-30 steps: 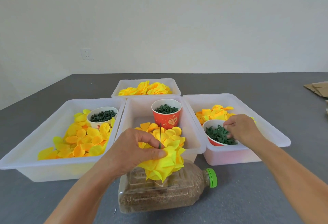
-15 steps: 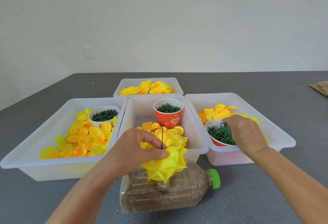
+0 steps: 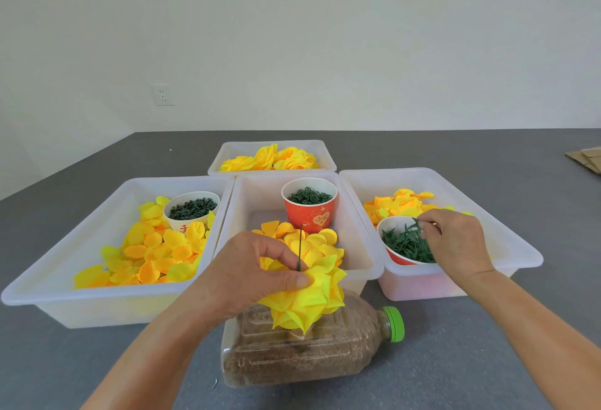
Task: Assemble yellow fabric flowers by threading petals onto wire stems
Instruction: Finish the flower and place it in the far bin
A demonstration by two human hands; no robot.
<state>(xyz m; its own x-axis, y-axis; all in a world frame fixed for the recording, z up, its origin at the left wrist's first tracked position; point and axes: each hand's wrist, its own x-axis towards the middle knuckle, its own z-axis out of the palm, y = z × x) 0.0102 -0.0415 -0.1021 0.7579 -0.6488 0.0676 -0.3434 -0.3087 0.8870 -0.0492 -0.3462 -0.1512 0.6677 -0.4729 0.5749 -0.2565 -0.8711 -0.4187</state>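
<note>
- Step in hand, my read: petals are stacked on the stem, and a green calyx piece is being fetched to cap them.
- Left hand (image 3: 257, 276) grips the yellow flower (image 3: 309, 299), thumb pressing the petal stack just beside the wire stem (image 3: 299, 247). The stem stands roughly upright, its tip bare above the petals.
- The flower sits over a clear bottle (image 3: 312, 351) lying on its side on the bench (image 3: 455, 361), green cap to the right, brown granular fill inside. Looks like the stem is stuck into it as a stand; the entry point is hidden by petals.
- Right hand (image 3: 455, 243) is over the red cup (image 3: 395, 255) in the right bin (image 3: 520, 247), fingertips pinching one of the green leaf pieces (image 3: 406, 242) at the cup rim.
- Next move calls for: lift that one piece free without dragging others out, carry it to the stem tip, find its hole and slide it down onto the petals while the left hand keeps the stack from springing up.
- Containers:
  - Left bin (image 3: 48, 282): loose yellow/orange petals, plus a white cup (image 3: 192, 211) of small dark green bits.
  - Centre bin (image 3: 361, 247): round yellow petals, plus an orange-red cup (image 3: 309, 211) of green wire loops.
  - Right bin: yellow/orange petals behind the red cup.
  - Back bin (image 3: 227, 156): what look like finished yellow flowers.
- Some brown cardboard lies at the far right edge of the bench.
</note>
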